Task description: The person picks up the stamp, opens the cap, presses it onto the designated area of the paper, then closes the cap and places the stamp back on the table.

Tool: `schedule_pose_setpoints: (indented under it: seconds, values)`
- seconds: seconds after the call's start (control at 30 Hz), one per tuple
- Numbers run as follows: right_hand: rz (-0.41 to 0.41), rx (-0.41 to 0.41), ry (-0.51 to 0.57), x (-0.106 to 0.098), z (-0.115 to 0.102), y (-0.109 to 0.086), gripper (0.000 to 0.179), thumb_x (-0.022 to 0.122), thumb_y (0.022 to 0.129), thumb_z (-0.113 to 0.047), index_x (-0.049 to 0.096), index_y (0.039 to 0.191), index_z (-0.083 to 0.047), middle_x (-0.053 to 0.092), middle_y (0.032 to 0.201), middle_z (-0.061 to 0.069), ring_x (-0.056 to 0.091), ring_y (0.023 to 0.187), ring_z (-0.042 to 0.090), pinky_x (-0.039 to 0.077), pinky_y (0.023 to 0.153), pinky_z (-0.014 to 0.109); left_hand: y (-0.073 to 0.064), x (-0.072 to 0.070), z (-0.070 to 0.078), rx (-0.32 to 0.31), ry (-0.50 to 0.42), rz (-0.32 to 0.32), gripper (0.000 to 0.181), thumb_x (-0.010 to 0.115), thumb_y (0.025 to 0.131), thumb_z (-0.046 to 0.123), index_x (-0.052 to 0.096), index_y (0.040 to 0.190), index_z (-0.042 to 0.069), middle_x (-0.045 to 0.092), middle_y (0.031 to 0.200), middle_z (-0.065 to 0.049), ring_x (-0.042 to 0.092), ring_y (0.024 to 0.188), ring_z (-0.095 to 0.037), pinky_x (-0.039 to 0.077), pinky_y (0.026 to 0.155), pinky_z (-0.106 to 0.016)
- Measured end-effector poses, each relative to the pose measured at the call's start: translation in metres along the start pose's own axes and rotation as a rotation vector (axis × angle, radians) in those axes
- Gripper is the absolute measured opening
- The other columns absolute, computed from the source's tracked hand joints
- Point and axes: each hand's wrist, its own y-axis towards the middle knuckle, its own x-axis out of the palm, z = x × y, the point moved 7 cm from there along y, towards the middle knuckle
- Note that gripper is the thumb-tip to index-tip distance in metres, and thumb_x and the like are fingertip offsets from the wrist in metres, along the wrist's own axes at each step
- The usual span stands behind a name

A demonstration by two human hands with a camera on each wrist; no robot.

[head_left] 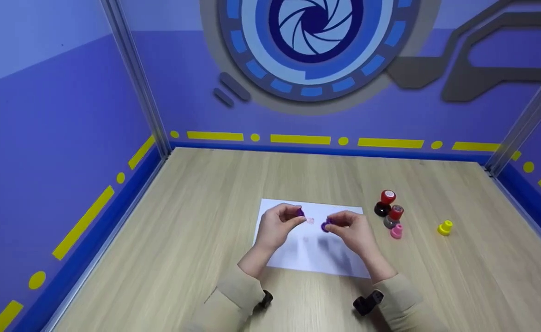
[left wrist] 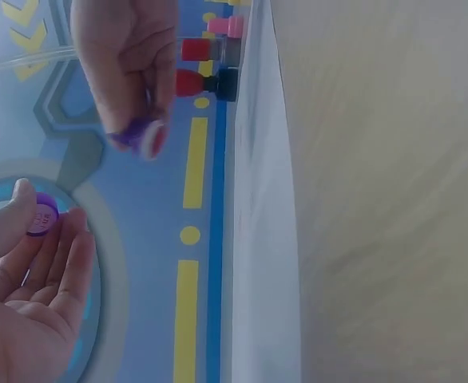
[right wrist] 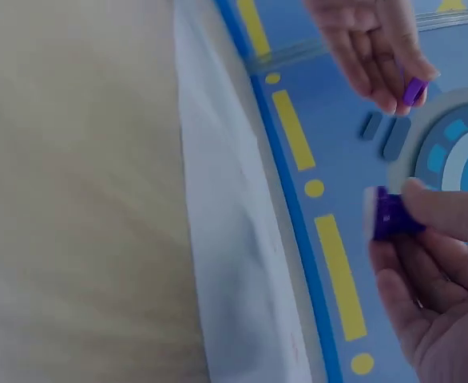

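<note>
Over a sheet of white paper (head_left: 293,256), my left hand (head_left: 275,226) pinches a small purple cap (left wrist: 44,215) between thumb and fingertips. The cap's round end carries a pale label with print. To its right, my right hand (head_left: 354,230) pinches a purple stamp (right wrist: 394,215) by its narrower part. A whitish face with red on it shows at the stamp's wide end, turned away from the fingers. Cap and stamp are held apart from each other. A faint red stamp mark (head_left: 310,221) is on the paper between the hands, and a fainter one (head_left: 306,240) lies lower.
Right of the paper stand a red-topped stamp with a dark base (head_left: 383,208), another red-topped stamp with a grey base (head_left: 391,222) and a small pink stamp (head_left: 396,232). Farther right is a yellow stamp (head_left: 445,228). Blue-purple panels (head_left: 182,101) wall the wooden table (head_left: 215,193).
</note>
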Motion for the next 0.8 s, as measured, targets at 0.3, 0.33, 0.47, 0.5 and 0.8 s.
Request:
schedule_pose_setpoints:
  seconds: [0.3,0.33,0.47,0.5,0.8]
  values:
    - [-0.062,0.014,-0.231,0.01,0.011,-0.001,0.018,0.084,0.084,-0.003,0.079,0.101,-0.004,0.078,0.093,0.007,0.069,0.082,0.016,0.06,0.078,0.031,0.002,-0.001,0.0,-0.019,0.016,-0.008,0.028,0.082,0.088,0.013,0.075,0.111,-0.001,0.076,0.101,-0.014,0.07,0.088,-0.014,0.057,0.076,-0.016]
    - [-0.066,0.017,-0.243,0.011,0.012,-0.001,0.017,0.084,0.083,-0.003,0.08,0.1,-0.005,0.078,0.092,0.007,0.069,0.083,0.016,0.06,0.079,0.033,0.002,-0.001,-0.001,-0.024,0.018,-0.009,0.027,0.082,0.088,0.013,0.075,0.111,0.0,0.076,0.101,-0.014,0.071,0.088,-0.014,0.057,0.076,-0.016]
    - [-0.066,0.015,-0.264,0.013,0.015,-0.001,0.016,0.084,0.083,-0.002,0.081,0.098,-0.006,0.079,0.092,0.006,0.069,0.084,0.016,0.061,0.081,0.037,0.003,-0.001,-0.001,-0.035,0.032,-0.016,0.027,0.081,0.088,0.012,0.075,0.112,0.002,0.077,0.104,-0.013,0.072,0.091,-0.017,0.058,0.077,-0.016]
    - [-0.064,0.014,-0.267,0.013,0.015,-0.001,0.016,0.084,0.083,-0.002,0.081,0.098,-0.006,0.079,0.092,0.006,0.07,0.084,0.016,0.061,0.082,0.037,0.004,-0.002,-0.001,-0.036,0.036,-0.017,0.027,0.081,0.088,0.012,0.075,0.113,0.002,0.077,0.104,-0.013,0.073,0.091,-0.018,0.058,0.077,-0.016]
    - [-0.078,0.013,-0.295,0.018,0.014,0.0,0.016,0.086,0.08,-0.001,0.078,0.093,-0.006,0.077,0.088,0.006,0.067,0.079,0.015,0.059,0.076,0.034,0.003,-0.007,-0.002,-0.034,0.036,-0.007,0.029,0.081,0.089,0.011,0.074,0.114,0.0,0.075,0.105,-0.013,0.071,0.095,-0.019,0.06,0.081,-0.02]
